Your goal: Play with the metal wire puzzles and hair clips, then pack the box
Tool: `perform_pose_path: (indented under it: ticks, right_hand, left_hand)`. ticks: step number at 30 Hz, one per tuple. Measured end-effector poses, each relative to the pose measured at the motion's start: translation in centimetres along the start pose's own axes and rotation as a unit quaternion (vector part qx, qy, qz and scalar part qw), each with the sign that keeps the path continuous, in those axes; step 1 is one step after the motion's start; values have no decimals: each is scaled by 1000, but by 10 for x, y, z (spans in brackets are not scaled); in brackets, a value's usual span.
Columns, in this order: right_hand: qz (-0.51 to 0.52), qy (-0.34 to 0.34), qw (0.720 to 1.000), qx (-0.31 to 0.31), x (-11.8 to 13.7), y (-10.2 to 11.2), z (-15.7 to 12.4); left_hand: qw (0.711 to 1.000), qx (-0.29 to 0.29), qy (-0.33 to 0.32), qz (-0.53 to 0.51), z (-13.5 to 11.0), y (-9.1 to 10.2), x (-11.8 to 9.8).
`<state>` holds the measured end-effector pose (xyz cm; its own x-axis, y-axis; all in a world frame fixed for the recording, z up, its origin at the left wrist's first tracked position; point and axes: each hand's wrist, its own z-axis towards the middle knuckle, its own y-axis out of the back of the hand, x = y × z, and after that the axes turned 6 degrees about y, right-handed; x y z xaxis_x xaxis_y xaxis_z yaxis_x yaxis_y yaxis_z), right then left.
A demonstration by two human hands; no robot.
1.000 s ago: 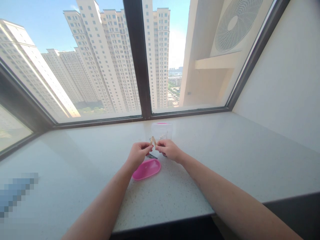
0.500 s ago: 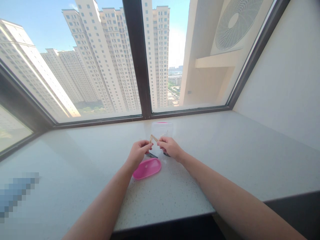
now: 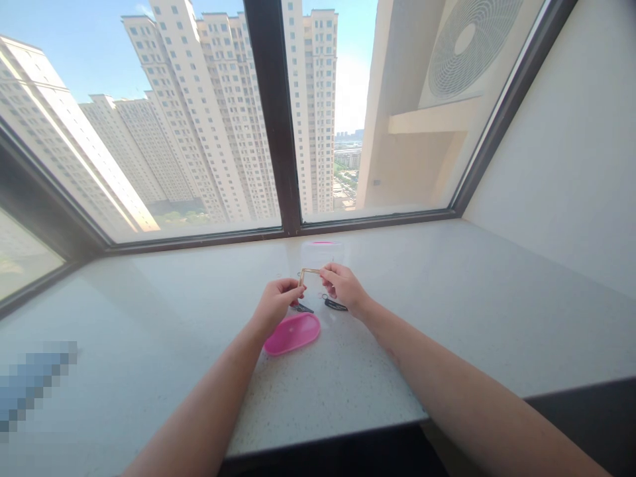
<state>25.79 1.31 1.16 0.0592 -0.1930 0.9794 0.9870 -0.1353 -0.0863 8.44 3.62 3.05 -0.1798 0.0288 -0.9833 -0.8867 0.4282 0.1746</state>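
A thin gold-coloured hair clip (image 3: 311, 270) is spread into a bent shape between my two hands, its corner at the upper left. My left hand (image 3: 279, 301) pinches its lower leg, and my right hand (image 3: 344, 286) pinches the far end of the other leg. Below my left fingers lies a dark hair clip (image 3: 304, 308) on the white speckled surface. Another black clip (image 3: 336, 304) lies under my right hand, partly covered by it. A shallow pink oval tray (image 3: 293, 333) rests just in front of my left wrist.
Behind my hands stands a clear container (image 3: 322, 250) with some pink at its top. The white sill (image 3: 163, 318) runs back to a dark window frame (image 3: 199, 242). A white wall (image 3: 556, 172) bounds the right side. A blurred blue patch (image 3: 34, 381) is at the far left.
My right hand has moved slightly up and right, swinging the clip's leg from slanting down to nearly level. More of the black clip beneath shows. My left hand has hardly moved.
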Motion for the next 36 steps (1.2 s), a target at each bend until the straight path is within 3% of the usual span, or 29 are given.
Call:
perform_pose_path:
  ticks: [7, 10, 17, 28, 36]
  right_hand:
    - [-20, -1, 1000, 17, 0, -1, -1]
    - [-65, -3, 996, 57, 3, -3, -4]
    - [-211, 80, 961, 159, 12, -4, -11]
    - [-159, 76, 972, 156, 7, -4, -10]
    - [-171, 111, 969, 138, 4, -5, -10]
  left_hand:
    - [999, 26, 12, -14, 0, 0, 3]
    - [999, 21, 8, -26, 1, 0, 3]
    - [999, 37, -2, -32, -2, -2, 1]
    - [998, 27, -12, -48, -3, -6, 2]
    - [998, 7, -23, -56, -3, -7, 1]
